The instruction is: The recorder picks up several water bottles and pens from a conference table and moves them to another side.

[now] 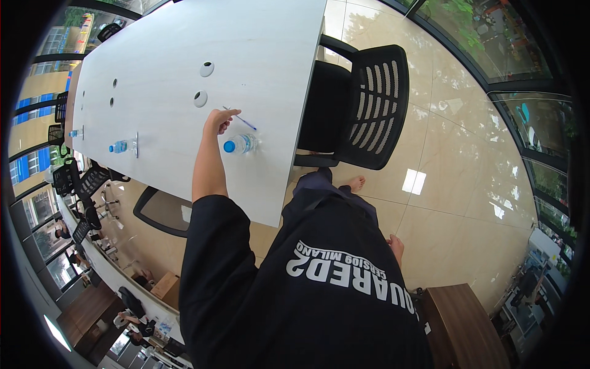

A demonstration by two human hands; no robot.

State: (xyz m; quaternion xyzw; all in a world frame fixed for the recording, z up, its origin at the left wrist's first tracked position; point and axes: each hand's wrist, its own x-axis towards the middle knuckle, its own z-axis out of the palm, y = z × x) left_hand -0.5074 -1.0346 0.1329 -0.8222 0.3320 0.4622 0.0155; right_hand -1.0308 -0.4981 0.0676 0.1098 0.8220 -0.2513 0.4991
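Note:
My left hand reaches out over the white table, its fingers partly curled and one digit stretched out. That digit crosses a slim pen with a blue end. Whether the hand grips the pen or only lies over it is not clear. Just nearer to me, a clear plastic water bottle with a blue cap stands on the tabletop. My right hand hangs low at my right side, partly hidden by my black T-shirt. Its fingers are mostly out of sight.
A black mesh-backed chair is pushed against the table's right edge. Another mesh chair stands at the near left side. Two more bottles sit farther left, one of them here. A brown wooden cabinet is behind my right side.

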